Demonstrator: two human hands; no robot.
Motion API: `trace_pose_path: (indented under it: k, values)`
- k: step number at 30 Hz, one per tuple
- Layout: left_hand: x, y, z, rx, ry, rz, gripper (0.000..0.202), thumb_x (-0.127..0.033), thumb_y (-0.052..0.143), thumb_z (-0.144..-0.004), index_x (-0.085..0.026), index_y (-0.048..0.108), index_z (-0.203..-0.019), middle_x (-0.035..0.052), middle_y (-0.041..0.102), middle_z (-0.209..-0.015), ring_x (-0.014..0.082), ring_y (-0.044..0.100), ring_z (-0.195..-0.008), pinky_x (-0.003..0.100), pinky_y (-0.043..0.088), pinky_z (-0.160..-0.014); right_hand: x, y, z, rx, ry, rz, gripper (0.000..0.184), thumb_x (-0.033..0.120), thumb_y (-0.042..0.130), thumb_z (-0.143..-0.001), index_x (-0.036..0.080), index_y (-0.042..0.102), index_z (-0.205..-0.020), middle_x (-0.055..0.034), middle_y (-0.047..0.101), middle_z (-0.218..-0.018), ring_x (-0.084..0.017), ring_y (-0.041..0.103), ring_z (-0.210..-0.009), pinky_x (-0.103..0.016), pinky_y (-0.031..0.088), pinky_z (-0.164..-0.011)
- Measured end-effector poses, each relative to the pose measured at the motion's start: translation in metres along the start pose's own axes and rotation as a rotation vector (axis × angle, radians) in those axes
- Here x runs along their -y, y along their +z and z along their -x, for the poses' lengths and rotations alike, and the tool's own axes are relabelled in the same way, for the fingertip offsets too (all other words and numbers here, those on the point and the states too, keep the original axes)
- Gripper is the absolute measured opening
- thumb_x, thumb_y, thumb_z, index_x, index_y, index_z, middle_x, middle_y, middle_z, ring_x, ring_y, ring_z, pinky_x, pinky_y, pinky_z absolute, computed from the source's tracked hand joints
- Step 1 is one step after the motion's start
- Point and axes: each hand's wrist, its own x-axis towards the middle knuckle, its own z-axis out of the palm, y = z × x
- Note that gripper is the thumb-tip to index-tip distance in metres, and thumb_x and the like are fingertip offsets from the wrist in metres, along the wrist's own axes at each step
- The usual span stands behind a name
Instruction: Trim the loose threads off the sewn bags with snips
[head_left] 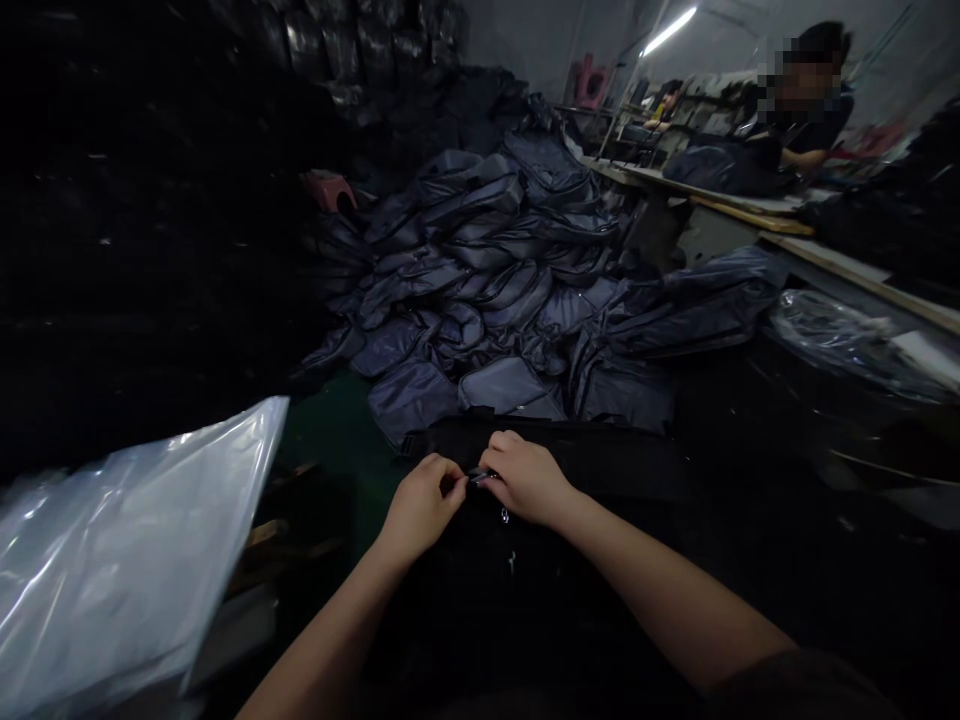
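Observation:
A black bag (592,470) lies in front of me, very dark and hard to read. My left hand (424,505) and my right hand (525,478) meet over its top. Both are closed in a pinch on a small metal zipper pull (480,476) between them. Two more small metal glints, a lower zipper pull (505,517) among them, show on the bag just below my right hand.
A big heap of grey-blue bags (487,280) fills the floor ahead. Clear plastic sheeting (127,560) lies at the lower left. A long worktable (825,255) runs along the right, where another person (806,110) sits at work. A pink stool (330,188) stands at the back.

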Motion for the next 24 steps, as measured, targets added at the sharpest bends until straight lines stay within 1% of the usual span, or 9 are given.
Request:
trace_pose_path:
  k: [6,8,11,13,15,17,20,22,24]
  values:
    - [-0.002,0.002,0.000,-0.010,0.002,0.030,0.012,-0.026,0.050,-0.082,-0.020,0.057,-0.075,0.0013,0.056,-0.077,0.0149,0.054,-0.072,0.027,0.041,-0.066,0.009,0.005,-0.006,-0.007,-0.006,0.039,0.010,0.029,0.057,-0.085,0.020,0.058,-0.084,-0.0059,0.054,-0.090,-0.021,0.047,-0.088,-0.029,0.040,-0.063]
    - [0.005,-0.002,0.000,-0.066,-0.037,0.059,0.013,-0.029,0.051,-0.082,-0.020,0.059,-0.077,0.0014,0.059,-0.078,0.0154,0.056,-0.074,0.027,0.042,-0.069,0.007,0.006,-0.005,-0.027,0.015,-0.024,0.010,0.029,0.056,-0.086,0.020,0.059,-0.083,-0.0052,0.055,-0.089,-0.020,0.048,-0.088,-0.028,0.040,-0.064]
    - [0.028,-0.018,-0.001,-0.347,-0.253,0.030,0.020,-0.036,0.051,-0.081,-0.019,0.062,-0.087,0.0035,0.063,-0.086,0.0186,0.059,-0.080,0.031,0.045,-0.075,0.000,0.010,-0.003,-0.095,0.098,-0.244,0.010,0.029,0.062,-0.082,0.020,0.059,-0.084,-0.0029,0.056,-0.090,-0.017,0.050,-0.087,-0.027,0.041,-0.068]
    - [0.044,-0.032,-0.002,-0.562,-0.372,-0.103,0.031,-0.036,0.054,-0.079,-0.017,0.059,-0.104,0.0075,0.062,-0.099,0.0238,0.057,-0.094,0.037,0.044,-0.084,-0.007,0.014,-0.003,-0.152,0.177,-0.420,0.013,0.029,0.067,-0.078,0.020,0.061,-0.084,-0.0018,0.056,-0.089,-0.016,0.052,-0.084,-0.027,0.042,-0.071]
    - [0.053,-0.042,-0.002,-0.644,-0.343,-0.248,0.044,-0.032,0.058,-0.077,-0.015,0.052,-0.117,0.0115,0.057,-0.111,0.0283,0.050,-0.109,0.044,0.037,-0.094,-0.012,0.017,-0.005,-0.206,0.245,-0.580,0.014,0.028,0.069,-0.075,0.020,0.062,-0.083,-0.0013,0.055,-0.087,-0.015,0.053,-0.080,-0.028,0.043,-0.072]
    - [0.051,-0.044,-0.002,-0.554,-0.204,-0.280,0.041,-0.029,0.059,-0.077,-0.017,0.053,-0.116,0.0108,0.056,-0.112,0.0276,0.047,-0.111,0.045,0.034,-0.097,-0.016,0.019,-0.008,-0.250,0.297,-0.706,0.013,0.028,0.069,-0.074,0.019,0.063,-0.082,-0.0008,0.054,-0.085,-0.014,0.054,-0.077,-0.029,0.044,-0.072]
    - [0.035,-0.035,-0.003,-0.272,-0.020,-0.157,0.019,-0.031,0.058,-0.080,-0.023,0.063,-0.096,0.0055,0.060,-0.099,0.0218,0.053,-0.099,0.037,0.040,-0.090,-0.018,0.020,-0.010,-0.274,0.330,-0.787,0.015,0.030,0.068,-0.074,0.019,0.064,-0.084,-0.0007,0.054,-0.084,-0.014,0.054,-0.075,-0.028,0.045,-0.071]
    - [0.024,-0.027,-0.005,-0.124,0.014,-0.134,0.015,-0.034,0.060,-0.078,-0.025,0.065,-0.089,0.0040,0.059,-0.094,0.0210,0.054,-0.093,0.036,0.041,-0.085,-0.017,0.020,-0.010,-0.273,0.332,-0.790,0.016,0.031,0.067,-0.075,0.019,0.065,-0.084,-0.0007,0.054,-0.084,-0.014,0.054,-0.075,-0.027,0.045,-0.071]
    - [0.017,-0.021,-0.008,-0.047,0.005,-0.177,0.013,-0.034,0.062,-0.077,-0.025,0.066,-0.085,0.0033,0.059,-0.089,0.0216,0.054,-0.090,0.036,0.040,-0.081,-0.016,0.021,-0.010,-0.270,0.332,-0.787,0.017,0.032,0.068,-0.074,0.019,0.065,-0.084,-0.0006,0.055,-0.084,-0.014,0.054,-0.075,-0.027,0.045,-0.071]
